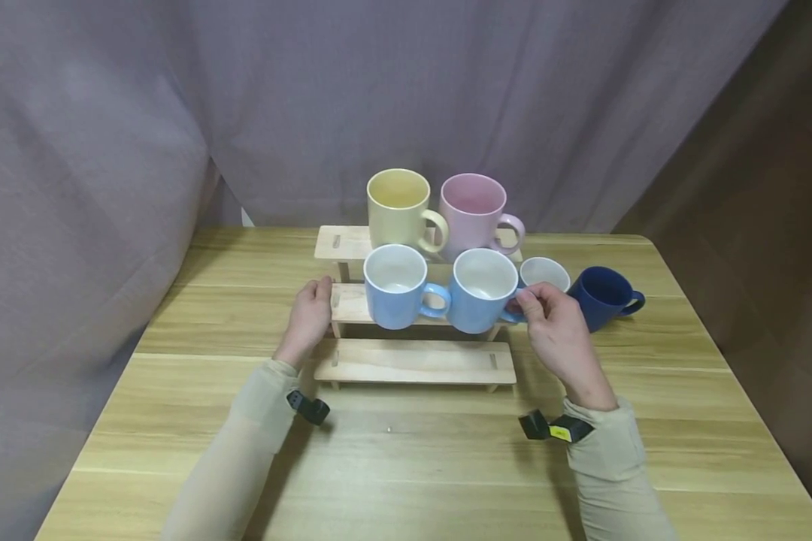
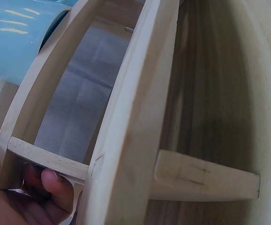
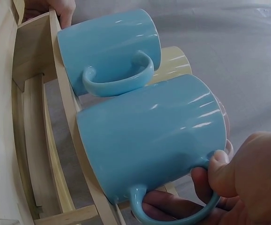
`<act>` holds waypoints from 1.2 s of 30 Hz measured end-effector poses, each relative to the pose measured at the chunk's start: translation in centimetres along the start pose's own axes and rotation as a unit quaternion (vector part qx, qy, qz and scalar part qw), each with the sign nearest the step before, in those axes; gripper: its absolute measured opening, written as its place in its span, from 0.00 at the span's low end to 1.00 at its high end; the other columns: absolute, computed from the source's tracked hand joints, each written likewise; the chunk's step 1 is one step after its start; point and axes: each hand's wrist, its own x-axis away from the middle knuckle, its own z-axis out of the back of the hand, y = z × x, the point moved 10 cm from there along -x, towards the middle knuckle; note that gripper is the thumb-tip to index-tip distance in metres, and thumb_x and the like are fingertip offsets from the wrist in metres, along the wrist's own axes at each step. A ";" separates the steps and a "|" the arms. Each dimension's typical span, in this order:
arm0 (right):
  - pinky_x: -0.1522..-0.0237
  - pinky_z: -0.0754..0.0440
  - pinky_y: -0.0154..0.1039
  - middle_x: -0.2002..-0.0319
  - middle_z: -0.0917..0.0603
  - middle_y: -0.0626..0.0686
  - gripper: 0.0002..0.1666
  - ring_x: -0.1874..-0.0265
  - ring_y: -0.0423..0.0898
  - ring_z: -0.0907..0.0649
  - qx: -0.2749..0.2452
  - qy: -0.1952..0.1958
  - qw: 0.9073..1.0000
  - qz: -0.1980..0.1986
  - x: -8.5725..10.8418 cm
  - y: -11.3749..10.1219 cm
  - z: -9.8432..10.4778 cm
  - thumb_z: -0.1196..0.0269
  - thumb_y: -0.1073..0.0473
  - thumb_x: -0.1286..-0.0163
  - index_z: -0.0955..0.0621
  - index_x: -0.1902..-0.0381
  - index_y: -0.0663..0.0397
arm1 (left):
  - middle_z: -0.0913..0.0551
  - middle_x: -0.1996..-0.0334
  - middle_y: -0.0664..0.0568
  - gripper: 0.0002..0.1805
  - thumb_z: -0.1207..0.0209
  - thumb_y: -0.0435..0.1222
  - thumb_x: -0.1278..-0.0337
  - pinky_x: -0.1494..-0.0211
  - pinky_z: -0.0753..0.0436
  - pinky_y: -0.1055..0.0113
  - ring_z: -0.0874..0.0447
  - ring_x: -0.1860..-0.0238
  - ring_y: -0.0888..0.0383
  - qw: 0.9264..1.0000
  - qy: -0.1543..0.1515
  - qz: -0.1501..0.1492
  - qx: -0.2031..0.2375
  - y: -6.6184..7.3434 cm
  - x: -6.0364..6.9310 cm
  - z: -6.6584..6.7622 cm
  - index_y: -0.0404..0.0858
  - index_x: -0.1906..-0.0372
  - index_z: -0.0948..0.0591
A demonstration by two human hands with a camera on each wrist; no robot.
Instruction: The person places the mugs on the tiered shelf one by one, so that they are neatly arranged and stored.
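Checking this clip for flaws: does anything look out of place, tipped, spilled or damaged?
Mostly nothing. A small pale speck shows apart from everything else on the table in front of the rack, too small to identify. The light-blue mug in the right hand looks upright, and I see no spill or damage.
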 end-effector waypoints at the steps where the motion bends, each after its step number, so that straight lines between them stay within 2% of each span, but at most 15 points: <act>1: 0.65 0.27 0.27 0.63 0.15 0.62 0.18 0.63 0.48 0.19 0.002 0.001 1.000 0.000 0.0 0.0 0.0 0.47 0.55 0.23 0.20 0.60 0.67 | 0.31 0.75 0.49 0.25 0.65 0.52 0.23 0.78 0.27 0.67 0.31 0.81 0.58 1.000 0.001 0.000 0.000 0.0 0.0 0.0 0.34 0.59 0.29; 14: 0.67 0.27 0.26 0.64 0.15 0.62 0.17 0.64 0.49 0.18 0.001 0.021 1.000 0.000 0.0 0.2 -0.1 0.47 0.57 0.23 0.20 0.62 0.68 | 0.31 0.75 0.49 0.23 0.64 0.50 0.23 0.78 0.26 0.67 0.31 0.82 0.58 1.000 0.003 0.001 -0.004 -0.3 -0.3 0.1 0.34 0.60 0.29; 22: 0.63 0.26 0.28 0.63 0.14 0.61 0.18 0.62 0.50 0.18 -0.008 0.008 1.000 -0.010 0.1 0.0 -0.8 0.47 0.55 0.23 0.20 0.61 0.66 | 0.30 0.75 0.48 0.23 0.64 0.50 0.23 0.78 0.26 0.66 0.30 0.81 0.57 1.000 0.009 -0.003 -0.008 -0.2 -0.4 0.0 0.34 0.60 0.29; 36: 0.63 0.27 0.28 0.64 0.15 0.60 0.18 0.62 0.51 0.18 -0.002 0.004 1.000 -0.014 -0.1 -0.2 -1.2 0.47 0.54 0.23 0.19 0.61 0.65 | 0.29 0.75 0.48 0.25 0.64 0.51 0.23 0.77 0.25 0.65 0.30 0.81 0.57 1.000 0.008 -0.006 -0.001 -0.3 -0.3 0.1 0.34 0.59 0.28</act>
